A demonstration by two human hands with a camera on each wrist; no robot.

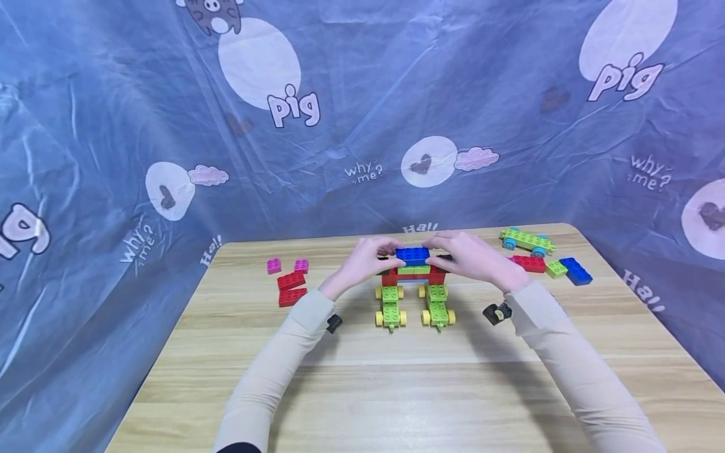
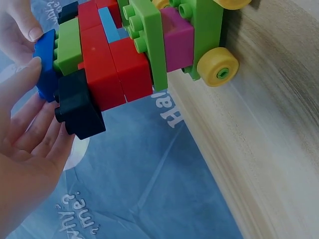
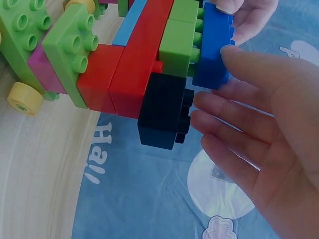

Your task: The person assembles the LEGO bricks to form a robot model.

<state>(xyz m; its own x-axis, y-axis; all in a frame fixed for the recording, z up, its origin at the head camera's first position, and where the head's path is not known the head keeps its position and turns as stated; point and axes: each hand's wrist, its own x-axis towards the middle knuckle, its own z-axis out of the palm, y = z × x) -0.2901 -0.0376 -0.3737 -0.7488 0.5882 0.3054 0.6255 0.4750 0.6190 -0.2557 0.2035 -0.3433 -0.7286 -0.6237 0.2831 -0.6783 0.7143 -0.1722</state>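
- Left arm [image 1: 280, 358], pale-sleeved, reaches in from seven o'clock; right arm [image 1: 569, 358], sleeved alike, from five.
- Left hand [image 1: 364, 262] points toward two o'clock, thumb and fingers pinching.
- Right hand [image 1: 476, 255] points toward ten, pinching likewise, near its partner.

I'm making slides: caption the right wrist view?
Both hands' fingers hold a blue brick over green bricks, their studs showing between.
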